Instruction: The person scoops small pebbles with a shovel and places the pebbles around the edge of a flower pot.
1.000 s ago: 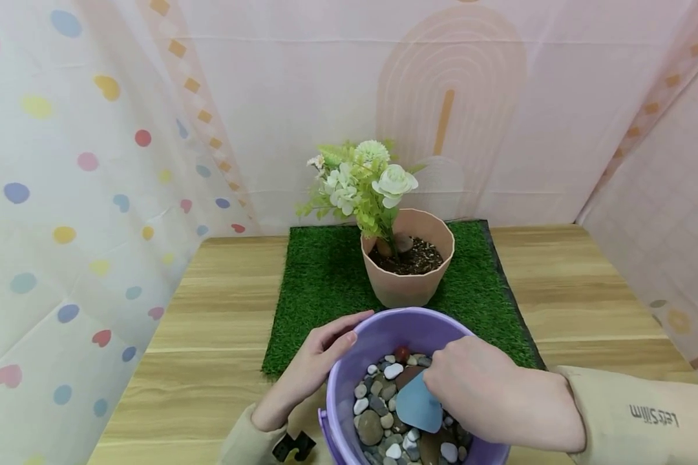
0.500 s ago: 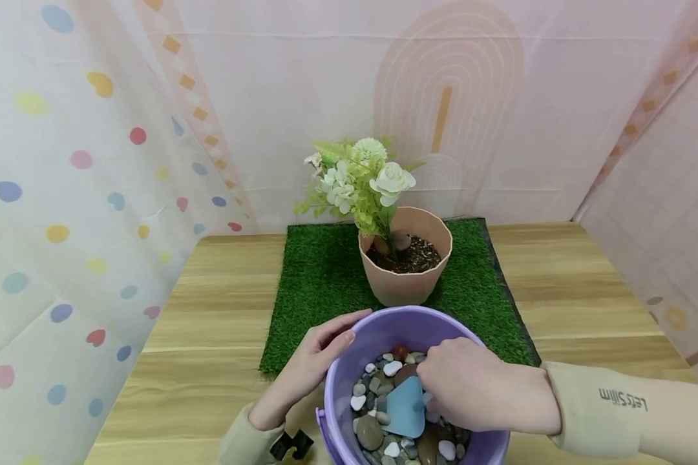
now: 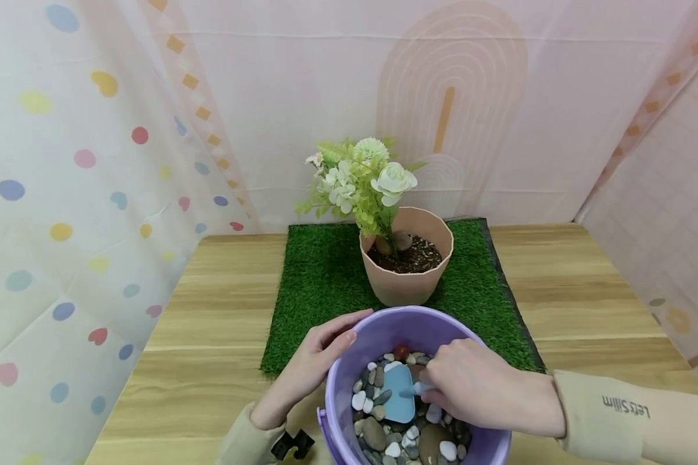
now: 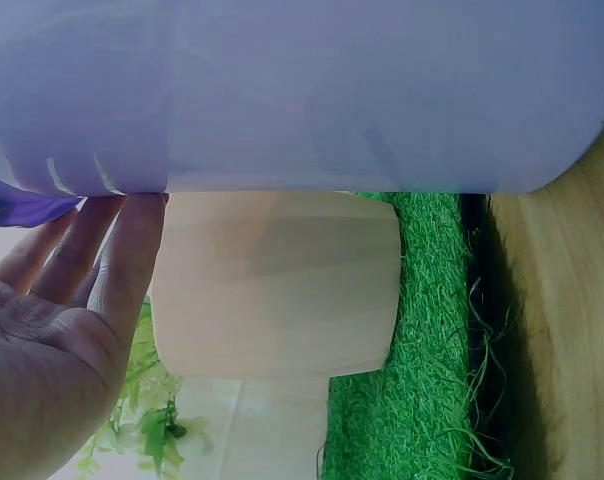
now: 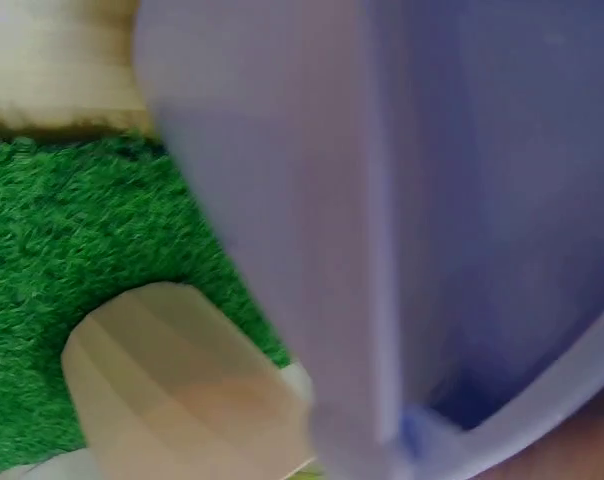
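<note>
- Scoop (image 3: 399, 395): located inside the purple bucket (image 3: 424, 328), its light-blue blade amid the pebbles (image 3: 374, 434); over the last second the blade has swung and shifted left, so that its wide end, formerly aimed at the near side, now faces left.
- Right hand (image 3: 478, 389): fingers curled round the scoop's handle, most of which the hand hides; knuckles uppermost, over the right part of the bucket; the right wrist view is blurred and does not show this grip.
- Load: one dark pebble overlaps the blade's left edge; a white pebble shows at the far edge; most of the blade's visible face is bare.
- Meaning, by judgement: the swing suits working the blade in among the stones from the side; little appears to be gathered on it, so the scooping looks to be at an early stage.
- Left hand (image 3: 320, 352): thumb at the bucket rim; fingers (image 4: 127, 265) extended and slightly apart, tips against the outer wall; placement matches the earlier head views; this contact probably steadies the bucket.
- Surroundings: flowerpot (image 3: 404, 289) stands just beyond the bucket on the green mat (image 3: 326, 271), holding dark soil (image 3: 419, 255) and white flowers (image 3: 394, 183); whether pot and bucket touch is unclear.
</note>
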Demonstrator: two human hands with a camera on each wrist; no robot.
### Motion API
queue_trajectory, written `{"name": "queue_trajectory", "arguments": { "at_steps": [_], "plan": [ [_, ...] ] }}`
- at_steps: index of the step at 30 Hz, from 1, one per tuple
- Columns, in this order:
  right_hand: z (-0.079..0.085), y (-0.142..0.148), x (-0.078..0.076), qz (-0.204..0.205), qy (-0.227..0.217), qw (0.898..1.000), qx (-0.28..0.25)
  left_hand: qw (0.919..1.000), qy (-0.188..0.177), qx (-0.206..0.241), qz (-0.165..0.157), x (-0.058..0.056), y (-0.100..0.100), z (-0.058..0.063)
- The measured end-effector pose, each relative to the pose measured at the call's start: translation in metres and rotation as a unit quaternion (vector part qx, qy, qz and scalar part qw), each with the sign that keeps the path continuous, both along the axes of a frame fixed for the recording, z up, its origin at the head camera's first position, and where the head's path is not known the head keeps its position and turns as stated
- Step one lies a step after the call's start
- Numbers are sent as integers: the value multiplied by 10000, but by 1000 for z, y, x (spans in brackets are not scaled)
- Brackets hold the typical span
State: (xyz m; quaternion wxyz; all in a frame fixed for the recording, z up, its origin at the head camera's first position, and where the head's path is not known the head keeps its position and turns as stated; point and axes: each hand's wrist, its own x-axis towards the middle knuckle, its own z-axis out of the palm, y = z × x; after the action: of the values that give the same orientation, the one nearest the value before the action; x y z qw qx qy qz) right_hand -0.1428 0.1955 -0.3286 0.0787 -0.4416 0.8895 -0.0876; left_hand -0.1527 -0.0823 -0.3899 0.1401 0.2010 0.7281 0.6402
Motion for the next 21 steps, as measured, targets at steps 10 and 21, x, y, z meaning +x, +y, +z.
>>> {"name": "queue_trajectory", "arguments": {
  "at_steps": [10, 21],
  "plan": [
    [-6, 7, -1, 209, 23, 9991, -364, 10000, 27, -77, 15, -1, -1, -1],
    [-3, 8, -1, 128, -356, 9979, -525, 10000, -70, -22, -11, -1, -2, -2]
  ]
}}
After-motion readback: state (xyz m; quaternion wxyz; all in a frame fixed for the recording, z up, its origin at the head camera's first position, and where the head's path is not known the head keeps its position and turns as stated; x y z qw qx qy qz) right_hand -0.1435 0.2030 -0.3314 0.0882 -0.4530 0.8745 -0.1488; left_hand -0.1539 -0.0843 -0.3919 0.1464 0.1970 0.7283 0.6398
